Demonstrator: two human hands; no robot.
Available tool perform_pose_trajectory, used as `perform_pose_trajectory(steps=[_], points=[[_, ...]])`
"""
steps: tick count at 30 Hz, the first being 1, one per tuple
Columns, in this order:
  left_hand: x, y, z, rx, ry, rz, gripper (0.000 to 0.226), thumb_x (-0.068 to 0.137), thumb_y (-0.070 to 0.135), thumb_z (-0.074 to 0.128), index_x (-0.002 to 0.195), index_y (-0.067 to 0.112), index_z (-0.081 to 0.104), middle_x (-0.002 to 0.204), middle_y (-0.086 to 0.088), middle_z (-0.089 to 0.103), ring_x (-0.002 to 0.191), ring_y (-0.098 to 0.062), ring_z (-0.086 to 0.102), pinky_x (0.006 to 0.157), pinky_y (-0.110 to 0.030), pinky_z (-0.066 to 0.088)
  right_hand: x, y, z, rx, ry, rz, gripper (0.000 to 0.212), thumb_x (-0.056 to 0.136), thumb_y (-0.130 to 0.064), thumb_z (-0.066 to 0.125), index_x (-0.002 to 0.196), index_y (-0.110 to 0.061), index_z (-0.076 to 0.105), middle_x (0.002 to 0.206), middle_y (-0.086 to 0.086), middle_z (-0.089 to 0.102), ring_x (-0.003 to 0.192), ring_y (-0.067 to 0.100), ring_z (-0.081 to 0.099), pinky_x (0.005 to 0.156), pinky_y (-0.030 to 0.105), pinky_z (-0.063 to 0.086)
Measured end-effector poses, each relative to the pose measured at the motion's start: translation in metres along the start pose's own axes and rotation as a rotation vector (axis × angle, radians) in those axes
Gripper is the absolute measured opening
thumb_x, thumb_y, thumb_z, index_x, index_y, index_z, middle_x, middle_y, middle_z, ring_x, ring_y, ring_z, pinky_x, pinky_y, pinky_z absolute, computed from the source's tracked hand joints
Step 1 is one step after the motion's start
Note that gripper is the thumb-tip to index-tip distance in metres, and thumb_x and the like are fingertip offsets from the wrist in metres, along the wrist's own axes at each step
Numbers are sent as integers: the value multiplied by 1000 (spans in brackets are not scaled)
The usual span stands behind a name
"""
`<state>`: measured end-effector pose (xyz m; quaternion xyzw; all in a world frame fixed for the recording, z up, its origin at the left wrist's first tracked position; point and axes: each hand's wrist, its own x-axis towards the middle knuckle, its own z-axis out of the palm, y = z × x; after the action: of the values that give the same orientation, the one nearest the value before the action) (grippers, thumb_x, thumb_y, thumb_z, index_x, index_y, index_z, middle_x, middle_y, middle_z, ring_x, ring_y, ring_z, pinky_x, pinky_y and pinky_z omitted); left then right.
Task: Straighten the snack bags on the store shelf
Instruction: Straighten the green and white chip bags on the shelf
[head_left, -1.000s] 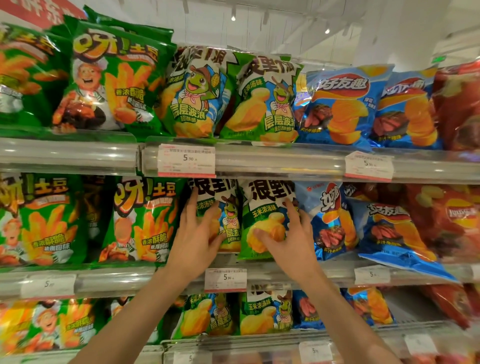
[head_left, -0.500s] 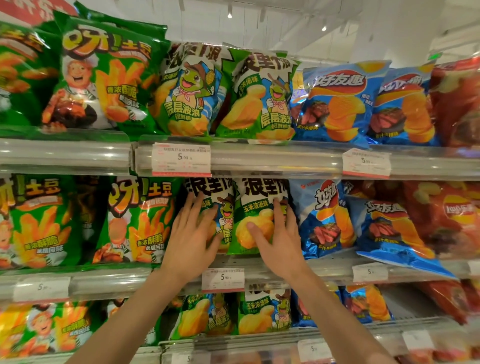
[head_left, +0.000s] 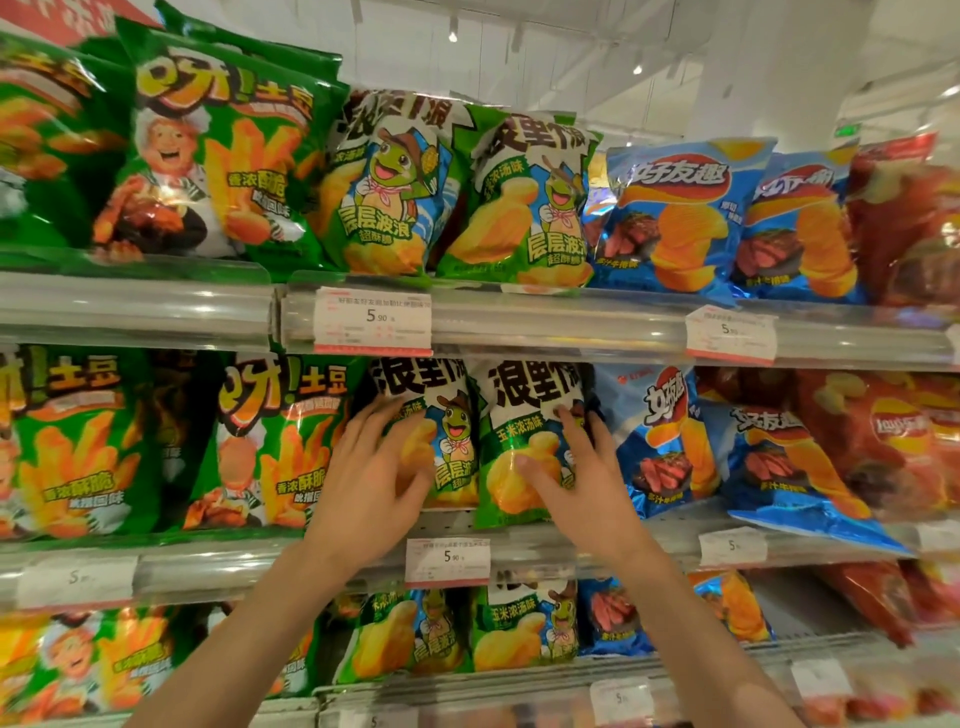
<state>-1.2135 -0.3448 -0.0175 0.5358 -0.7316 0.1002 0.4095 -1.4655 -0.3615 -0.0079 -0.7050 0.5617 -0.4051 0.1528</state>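
Two green-and-white turtle chip bags stand side by side on the middle shelf (head_left: 208, 569). My left hand (head_left: 371, 483) lies flat with spread fingers on the left turtle bag (head_left: 447, 441). My right hand (head_left: 576, 483) presses the right turtle bag (head_left: 519, 441), thumb on its front and fingers along its right edge. Both bags stand roughly upright, their tops tucked under the upper shelf rail (head_left: 571, 325). My hands cover their lower fronts.
Green fries bags (head_left: 280, 441) stand to the left. Blue chip bags (head_left: 670, 441) lean to the right, one (head_left: 800, 478) tilting out over the shelf edge. Red bags (head_left: 893, 441) fill the far right. Price tags (head_left: 447, 561) hang on the rails. More bags fill the shelves above and below.
Both hands slid up and leftward over the turtle bags. The right bag has been pushed left and more upright, closing the gap to the left bag.
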Motion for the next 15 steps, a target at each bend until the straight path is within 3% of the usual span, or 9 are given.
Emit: perform_pose_trajectory(steps=[5, 9, 12, 15], points=[[-14, 11, -13, -118, 24, -14, 44, 96, 34, 60, 138, 21, 54, 138, 4, 52, 132, -15, 39, 109, -25, 29, -25, -6, -17, 74, 80, 16, 68, 88, -61, 59, 147, -31, 42, 155, -8, 32, 143, 10, 30, 117, 37, 31], [-36, 22, -17, -211, -28, -46, 46, 94, 36, 55, 138, 24, 52, 131, 7, 55, 122, -7, 45, 100, -15, 31, -64, 1, -32, 190, 49, 80, 46, 89, -51, 61, 132, -35, 55, 123, -21, 60, 112, -10, 54, 88, 14, 44], [-52, 33, -12, -338, -62, -102, 43, 97, 36, 58, 138, 27, 50, 125, 13, 57, 113, -1, 54, 94, -21, 44, -86, 16, -37, 238, -16, 139, 28, 94, -37, 61, 122, -33, 62, 100, -22, 71, 95, -7, 65, 72, 9, 49], [-66, 50, -4, -469, -107, -221, 44, 95, 32, 63, 137, 35, 49, 119, 25, 60, 104, 0, 61, 84, -26, 54, -99, 33, -45, 273, -28, 184, 16, 96, -28, 61, 110, -33, 67, 87, -12, 75, 85, 6, 70, 69, 17, 54]])
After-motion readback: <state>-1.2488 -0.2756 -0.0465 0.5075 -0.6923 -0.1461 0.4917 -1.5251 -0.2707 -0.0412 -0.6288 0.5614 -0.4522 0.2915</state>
